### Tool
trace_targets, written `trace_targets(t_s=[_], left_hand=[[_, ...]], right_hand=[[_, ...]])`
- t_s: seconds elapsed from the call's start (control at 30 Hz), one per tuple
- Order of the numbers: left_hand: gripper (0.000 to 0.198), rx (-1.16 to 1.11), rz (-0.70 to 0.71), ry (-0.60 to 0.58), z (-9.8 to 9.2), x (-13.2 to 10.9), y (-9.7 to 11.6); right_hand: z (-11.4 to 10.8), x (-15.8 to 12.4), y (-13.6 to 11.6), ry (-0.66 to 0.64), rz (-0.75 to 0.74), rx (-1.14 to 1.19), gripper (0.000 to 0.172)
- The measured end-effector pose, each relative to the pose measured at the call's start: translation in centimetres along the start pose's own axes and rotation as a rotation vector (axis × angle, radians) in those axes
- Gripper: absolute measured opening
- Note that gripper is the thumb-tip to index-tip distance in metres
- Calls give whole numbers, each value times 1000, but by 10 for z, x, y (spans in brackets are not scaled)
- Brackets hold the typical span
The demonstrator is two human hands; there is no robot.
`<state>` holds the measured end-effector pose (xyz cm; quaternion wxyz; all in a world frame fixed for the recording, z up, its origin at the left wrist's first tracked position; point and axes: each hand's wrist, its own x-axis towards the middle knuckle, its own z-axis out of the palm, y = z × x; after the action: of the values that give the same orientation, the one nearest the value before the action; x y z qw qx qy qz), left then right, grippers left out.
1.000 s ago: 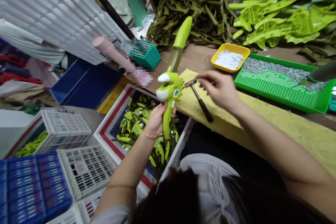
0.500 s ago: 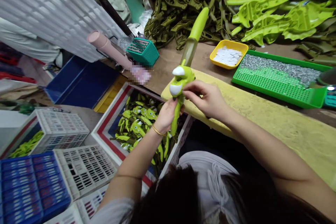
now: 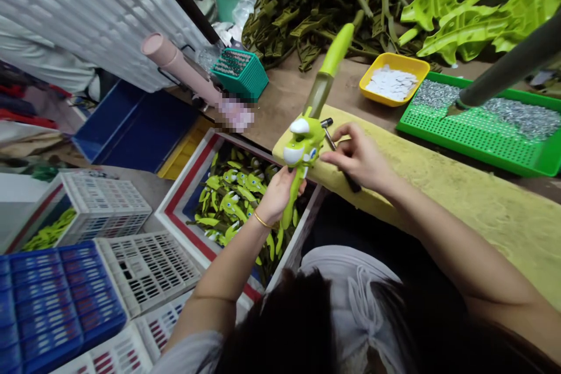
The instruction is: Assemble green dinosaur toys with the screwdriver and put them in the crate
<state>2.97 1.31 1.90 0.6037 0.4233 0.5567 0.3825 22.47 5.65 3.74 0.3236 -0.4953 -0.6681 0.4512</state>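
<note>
A lime-green and olive plastic toy point(image 3: 313, 137) with white pieces, a blue eye and a long upper part is held upright at an angle in front of me. My left hand point(image 3: 280, 196) is closed round its lower end. Just right of the toy is my right hand point(image 3: 357, 155), fingers bent and thumb apart from them, not touching the toy. A small hammer point(image 3: 328, 133) with a dark head lies on the yellow pad point(image 3: 421, 198), partly covered by my right hand. No grip on the hammer shows.
A yellow dish point(image 3: 372, 93) of white pieces and a green tray point(image 3: 473, 140) of screws stand behind the pad. A dark pointed rod point(image 3: 495, 79) hangs over the tray. Below left is a crate point(image 3: 182, 187) of green toys. Teal basket point(image 3: 256, 79) and pink bottle point(image 3: 179, 64) stand left.
My right hand has drawn back to the right from the toy. A blue eye on the toy and the hammer now show. The dark rod reaches further into view.
</note>
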Motion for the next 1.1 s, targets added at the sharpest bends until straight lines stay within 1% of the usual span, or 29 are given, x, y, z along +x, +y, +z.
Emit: trace_targets(t_s=[0.07, 0.1, 0.17, 0.23, 0.3, 0.37, 0.4, 0.5, 0.57, 0.63, 0.73, 0.8, 0.87, 0.93, 1.03, 1.1], left_hand=[[58, 45, 9, 27, -7, 1, -1], [57, 65, 15, 36, -11, 2, -2], [57, 114, 35, 57, -17, 2, -6], [57, 183, 76, 99, -25, 0, -13], [58, 293, 117, 165, -38, -6, -23], [60, 419, 130, 238, -54, -18, -36], [62, 476, 123, 272, -62, -25, -43], [64, 612, 82, 354, -81, -50, -65], [65, 783, 49, 403, -88, -64, -78], [69, 1020, 49, 439, -91, -74, -87], [78, 1292, 107, 439, -94, -80, -94], [82, 1391, 125, 418, -97, -79, -94], [85, 1433, 122, 394, -102, -77, -93], [86, 1431, 119, 378, -106, -75, -92], [86, 1395, 105, 353, -112, -71, -90], [82, 1378, 91, 335, -117, -69, -88]], right_hand=[[-1, -8, 14, 61, 150, -325, 44], [0, -11, 19, 47, 200, -501, 46], [4, -17, 25, -45, 235, -767, 45], [7, -19, 25, -117, 233, -864, 39], [5, -19, 24, -97, 276, -840, 39], [-4, -22, 26, -23, 319, -737, 40], [-9, -25, 28, 34, 318, -660, 41], [-17, -40, 37, 223, 221, -383, 42], [-14, -52, 40, 304, 148, -264, 45], [-3, -62, 40, 315, 60, -236, 46], [17, -71, 39, 248, -81, -300, 44], [27, -75, 42, 183, -64, -392, 45], [30, -78, 44, 134, 18, -472, 46], [26, -79, 41, 144, 63, -503, 47], [13, -68, 27, 247, 7, -477, 47], [9, -49, 22, 304, -50, -451, 48]])
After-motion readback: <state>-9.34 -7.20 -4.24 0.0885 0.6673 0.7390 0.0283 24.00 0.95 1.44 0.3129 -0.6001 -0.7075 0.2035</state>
